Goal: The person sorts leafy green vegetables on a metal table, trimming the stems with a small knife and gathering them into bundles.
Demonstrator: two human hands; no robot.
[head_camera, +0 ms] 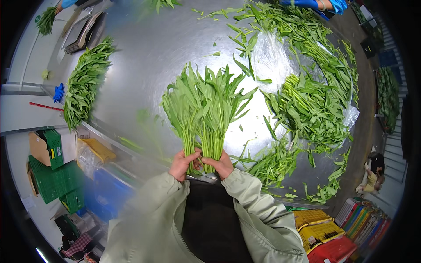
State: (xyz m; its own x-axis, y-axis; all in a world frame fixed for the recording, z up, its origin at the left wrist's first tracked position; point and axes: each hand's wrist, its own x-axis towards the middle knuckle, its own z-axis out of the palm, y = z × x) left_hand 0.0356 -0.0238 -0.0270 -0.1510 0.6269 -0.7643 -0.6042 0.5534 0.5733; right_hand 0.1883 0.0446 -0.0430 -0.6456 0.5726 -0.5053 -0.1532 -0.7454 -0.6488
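Note:
My left hand (185,163) grips the lower stems of a bunch of leafy greens (184,108). Beside it, my right hand (221,164) is closed round the stems of a second bunch (215,108). Both bunches stand leaves away from me, side by side and touching, above the near edge of the steel table (141,65). To the right lies a large heap of similar greens (315,111), with clear plastic bags (271,62) partly under and beside it. A long row of greens (87,82) lies at the table's left.
Loose leaves and stems (279,161) litter the right side. A blue glove (59,93) is at the far left. Green crates (52,177) and yellow crates (315,227) stand below the table's near side. Co-workers' hands, one in a blue glove (302,3), are at the top corners.

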